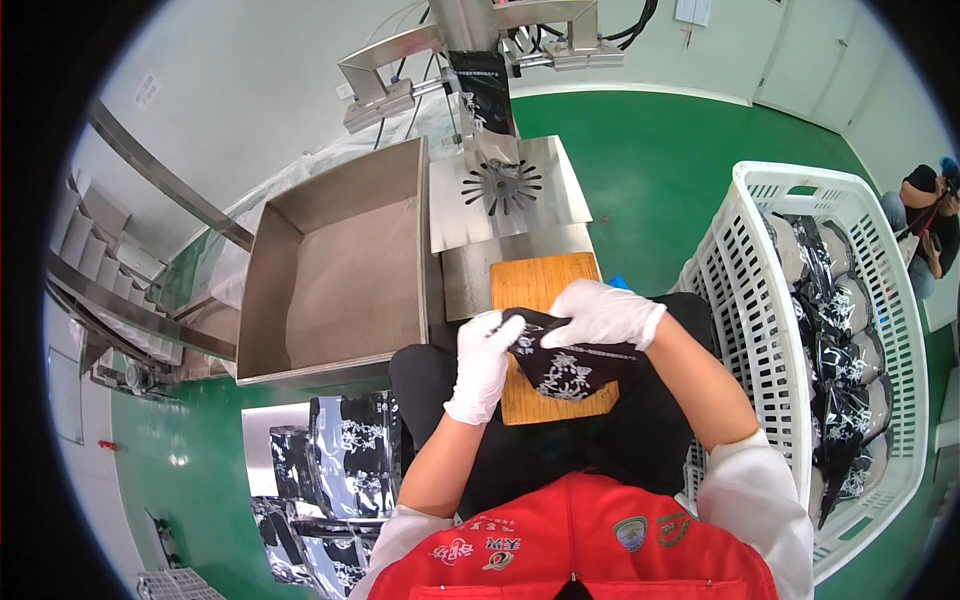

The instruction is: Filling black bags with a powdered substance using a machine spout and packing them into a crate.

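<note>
Above a wooden board at my knees, a black printed plastic bag is gripped between my two white-gloved hands. My left hand pinches the bag's upper left edge between thumb and fingers. From the right, my right hand grips its upper edge, the fingers partly covering it. White writing marks the bag's front. Whether it holds anything cannot be seen. Beyond the board, another black bag hangs at the metal spout of a filling machine, over a slotted steel plate.
A deep steel tray with brown-grey powder stands to the left. Stacked flat printed bags lie at lower left. On the right, a white plastic crate contains several filled bags. A person is beyond it.
</note>
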The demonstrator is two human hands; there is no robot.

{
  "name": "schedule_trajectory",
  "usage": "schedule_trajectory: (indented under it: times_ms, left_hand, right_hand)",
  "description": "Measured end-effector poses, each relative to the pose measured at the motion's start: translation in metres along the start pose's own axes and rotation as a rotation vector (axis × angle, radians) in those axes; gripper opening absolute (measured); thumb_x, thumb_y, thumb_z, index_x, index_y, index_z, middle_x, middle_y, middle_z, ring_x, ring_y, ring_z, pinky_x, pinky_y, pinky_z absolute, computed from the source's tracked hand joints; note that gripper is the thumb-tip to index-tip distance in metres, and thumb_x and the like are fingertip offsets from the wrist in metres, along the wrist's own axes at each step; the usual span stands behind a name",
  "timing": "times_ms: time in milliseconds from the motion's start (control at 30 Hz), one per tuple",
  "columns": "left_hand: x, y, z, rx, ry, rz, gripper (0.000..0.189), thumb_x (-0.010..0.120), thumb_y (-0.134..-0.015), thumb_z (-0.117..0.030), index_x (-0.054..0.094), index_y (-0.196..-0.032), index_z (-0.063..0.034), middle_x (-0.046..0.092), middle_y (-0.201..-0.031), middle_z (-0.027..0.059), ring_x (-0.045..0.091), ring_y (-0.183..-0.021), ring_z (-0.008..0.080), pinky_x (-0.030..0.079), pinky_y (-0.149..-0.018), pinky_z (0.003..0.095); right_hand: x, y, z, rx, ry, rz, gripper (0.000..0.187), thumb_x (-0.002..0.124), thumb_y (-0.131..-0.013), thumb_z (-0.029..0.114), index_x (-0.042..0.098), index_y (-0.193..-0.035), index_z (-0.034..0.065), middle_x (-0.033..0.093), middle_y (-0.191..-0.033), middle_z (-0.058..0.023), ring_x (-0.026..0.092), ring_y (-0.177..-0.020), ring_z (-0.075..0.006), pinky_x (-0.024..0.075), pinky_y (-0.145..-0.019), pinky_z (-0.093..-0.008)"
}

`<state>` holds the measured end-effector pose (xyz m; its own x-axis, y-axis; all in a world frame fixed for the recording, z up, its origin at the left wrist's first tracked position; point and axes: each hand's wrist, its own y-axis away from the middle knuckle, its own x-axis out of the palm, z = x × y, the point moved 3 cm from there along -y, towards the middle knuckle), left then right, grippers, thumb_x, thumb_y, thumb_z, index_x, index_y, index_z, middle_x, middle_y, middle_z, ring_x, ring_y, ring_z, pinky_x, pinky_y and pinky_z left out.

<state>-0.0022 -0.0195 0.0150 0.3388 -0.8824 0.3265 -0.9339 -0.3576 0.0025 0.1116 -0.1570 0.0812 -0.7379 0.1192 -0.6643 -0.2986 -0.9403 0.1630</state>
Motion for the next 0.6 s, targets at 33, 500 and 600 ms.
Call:
schedule_trajectory:
  times_ms: [33,500,600]
  left_hand:
    - [-0.005,0.005,0.0,-0.011,0.057,-0.088,0.011,0.064,-0.089,-0.007,0.07,-0.087,0.0019,0.067,-0.077,0.0017,0.059,-0.07,0.0088,0.045,-0.067,0.0235]
    - [0.002,0.016,-0.007,-0.042,0.21,-0.021,0.01,0.062,-0.089,-0.002,0.068,-0.091,0.0053,0.069,-0.082,0.0043,0.06,-0.073,0.0097,0.047,-0.067,0.0247]
    - [-0.014,0.037,-0.027,-0.046,-0.383,0.22,0.008,0.071,-0.079,-0.007,0.072,-0.082,0.0004,0.062,-0.073,0.0022,0.054,-0.066,0.0091,0.043,-0.063,0.0247]
  right_hand:
    - [0.001,0.008,0.0,-0.015,-0.037,0.006,0.037,0.069,-0.078,0.033,0.066,-0.083,-0.0039,0.06,-0.065,-0.0203,0.057,-0.059,-0.0269,0.045,-0.061,-0.0366]
    - [0.019,0.084,-0.072,0.319,-0.772,-0.346,0.017,0.081,-0.077,0.015,0.072,-0.079,0.0003,0.062,-0.065,-0.0004,0.053,-0.057,-0.0058,0.0427,-0.052,-0.0205]
    - [0.02,0.093,-0.087,0.278,-0.649,-0.517,0.015,0.077,-0.077,0.014,0.072,-0.079,0.0002,0.063,-0.066,0.0,0.054,-0.059,-0.0068,0.043,-0.055,-0.0228]
